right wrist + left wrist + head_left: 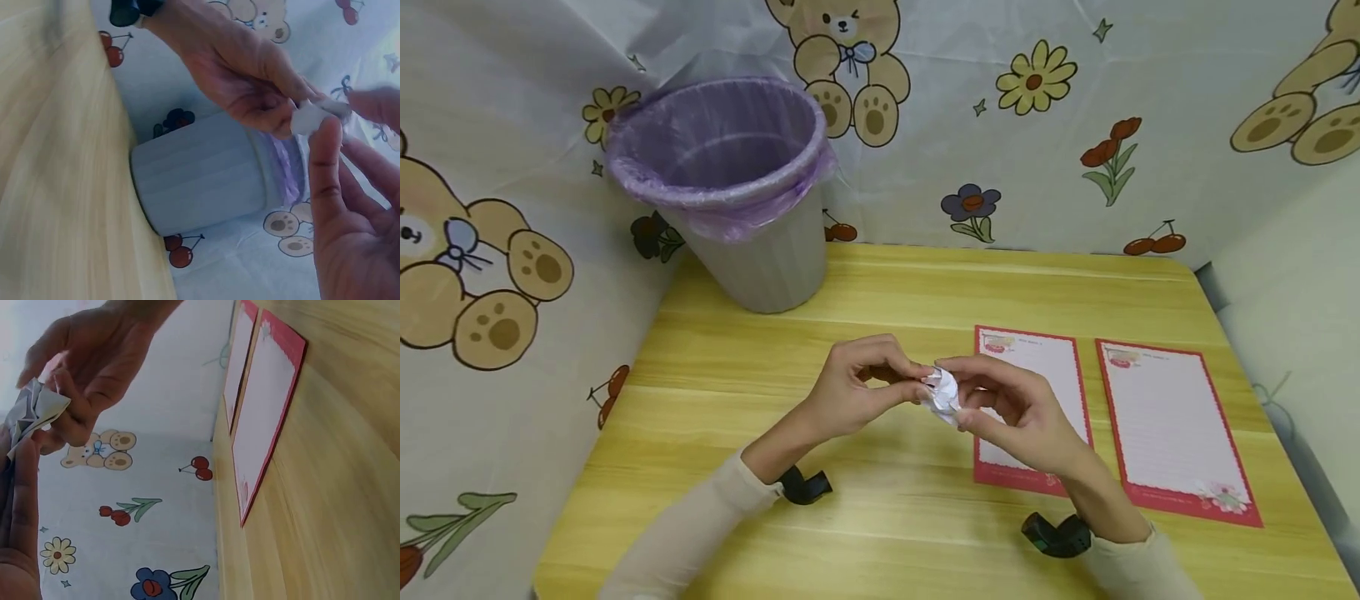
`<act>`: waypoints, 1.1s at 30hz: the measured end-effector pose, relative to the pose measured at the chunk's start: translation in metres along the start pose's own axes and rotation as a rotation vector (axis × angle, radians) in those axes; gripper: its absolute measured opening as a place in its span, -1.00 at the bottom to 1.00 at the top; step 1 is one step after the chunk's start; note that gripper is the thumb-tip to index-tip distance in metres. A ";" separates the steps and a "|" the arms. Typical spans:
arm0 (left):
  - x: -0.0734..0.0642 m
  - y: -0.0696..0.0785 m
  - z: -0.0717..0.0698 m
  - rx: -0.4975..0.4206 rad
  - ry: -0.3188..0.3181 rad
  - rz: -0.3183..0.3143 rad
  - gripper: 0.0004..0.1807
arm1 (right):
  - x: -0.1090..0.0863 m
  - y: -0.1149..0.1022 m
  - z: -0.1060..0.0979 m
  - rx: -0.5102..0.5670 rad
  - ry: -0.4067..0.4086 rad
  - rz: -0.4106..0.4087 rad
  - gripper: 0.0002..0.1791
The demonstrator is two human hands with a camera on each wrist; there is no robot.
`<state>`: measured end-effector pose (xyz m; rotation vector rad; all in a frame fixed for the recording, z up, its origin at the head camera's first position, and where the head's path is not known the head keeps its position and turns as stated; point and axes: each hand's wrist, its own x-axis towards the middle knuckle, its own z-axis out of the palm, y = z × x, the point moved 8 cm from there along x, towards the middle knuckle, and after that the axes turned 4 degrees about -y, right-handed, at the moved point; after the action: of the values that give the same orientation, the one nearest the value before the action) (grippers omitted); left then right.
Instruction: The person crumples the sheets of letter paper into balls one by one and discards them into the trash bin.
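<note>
A crumpled ball of white paper [943, 395] is held up over the table between both hands. My left hand [861, 385] pinches its left side between thumb and forefinger. On the other side, my right hand [1026, 410] has thumb and fingertips curled round the paper's right edge. Folded corners of the crumpled paper [42, 407] stick out between the fingers in the left wrist view. From the right wrist, the paper [307, 119] shows between the right thumb and the left fingers, partly hidden by them.
Two red-bordered sheets of writing paper [1176, 425] lie side by side on the wooden table [880, 525], one partly beneath the right hand. A bin [767, 267] with a purple liner [737, 212] stands at the back left. Cartoon-printed cloth [925, 83] hangs behind.
</note>
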<state>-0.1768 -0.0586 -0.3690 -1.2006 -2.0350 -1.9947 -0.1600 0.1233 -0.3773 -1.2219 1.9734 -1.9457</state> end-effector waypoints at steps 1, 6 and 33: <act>0.000 0.000 -0.001 -0.028 0.000 -0.020 -0.79 | 0.000 -0.001 0.001 0.030 -0.026 -0.008 -0.36; -0.005 -0.002 -0.002 -0.089 0.018 -0.047 -0.85 | 0.000 -0.002 0.000 0.101 -0.059 -0.056 -0.32; -0.007 -0.010 0.020 -0.130 -0.018 -0.005 -0.82 | -0.010 -0.005 0.009 -0.055 0.174 -0.460 -0.58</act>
<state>-0.1677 -0.0434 -0.3843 -1.2416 -1.9447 -2.1555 -0.1454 0.1227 -0.3792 -1.6992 1.9670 -2.2836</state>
